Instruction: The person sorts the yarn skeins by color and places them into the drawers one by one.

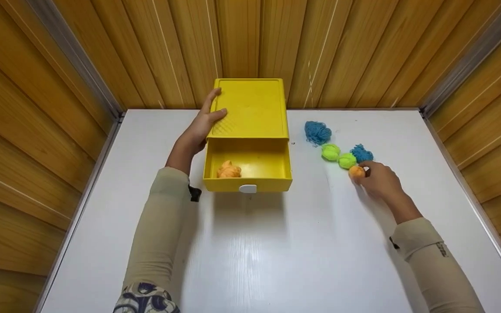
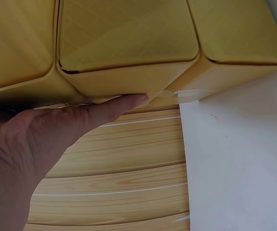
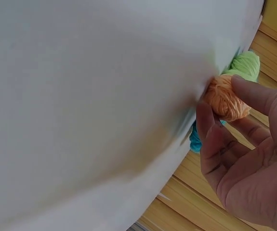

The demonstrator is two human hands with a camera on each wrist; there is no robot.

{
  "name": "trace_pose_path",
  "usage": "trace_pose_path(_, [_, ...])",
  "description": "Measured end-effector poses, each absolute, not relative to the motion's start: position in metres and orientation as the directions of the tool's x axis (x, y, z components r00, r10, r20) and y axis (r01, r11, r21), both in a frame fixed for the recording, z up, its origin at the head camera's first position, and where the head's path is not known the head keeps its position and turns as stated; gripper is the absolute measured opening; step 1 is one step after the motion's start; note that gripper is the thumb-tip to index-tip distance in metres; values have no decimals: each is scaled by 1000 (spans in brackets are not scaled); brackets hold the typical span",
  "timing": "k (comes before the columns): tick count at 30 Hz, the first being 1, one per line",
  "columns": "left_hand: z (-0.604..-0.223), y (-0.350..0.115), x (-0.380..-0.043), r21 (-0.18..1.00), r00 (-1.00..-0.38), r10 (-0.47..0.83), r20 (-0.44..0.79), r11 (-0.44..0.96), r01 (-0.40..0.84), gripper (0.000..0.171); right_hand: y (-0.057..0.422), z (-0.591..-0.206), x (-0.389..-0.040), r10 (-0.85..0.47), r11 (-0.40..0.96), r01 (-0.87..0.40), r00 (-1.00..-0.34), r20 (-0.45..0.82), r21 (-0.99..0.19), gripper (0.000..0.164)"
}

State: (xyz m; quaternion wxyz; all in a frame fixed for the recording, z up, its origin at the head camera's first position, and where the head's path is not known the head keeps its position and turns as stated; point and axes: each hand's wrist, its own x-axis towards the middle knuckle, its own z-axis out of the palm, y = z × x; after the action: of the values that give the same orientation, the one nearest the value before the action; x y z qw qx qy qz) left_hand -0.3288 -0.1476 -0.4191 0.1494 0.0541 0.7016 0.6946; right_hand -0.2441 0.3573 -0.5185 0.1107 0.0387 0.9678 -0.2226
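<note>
One orange yarn ball point(image 1: 356, 172) is pinched between the thumb and fingers of the right hand point(image 1: 380, 179), its grip grasping that ball right by the desk point(image 1: 302, 261); I cannot tell whether ball and desk touch. Just beyond it are a near green ball point(image 1: 347, 161) and a ragged blue bundle point(image 1: 362, 153), then a far green ball point(image 1: 330, 152) and a larger blue bundle point(image 1: 318, 132). The left hand point(image 1: 197, 129) has a released grip, straight fingers and thumb resting on the left edge of the yellow box point(image 1: 252, 106). Its drawer point(image 1: 270, 158) is pulled out, with an orange bundle point(image 1: 228, 170) at the front left and a white handle point(image 1: 248, 188) outside.
</note>
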Motion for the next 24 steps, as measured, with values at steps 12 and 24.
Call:
trace_pose_path(12, [-418,-147,-329,992,-950,284,-128,36,-123,71,355,-521,-240,44,884,117,-985,-169,-452,59])
trace_pose_path(24, [-419,-149,-330,990,-947,289,-142,24,-141,72,336,-494,-231,22,877,7,-999,25,-481,51])
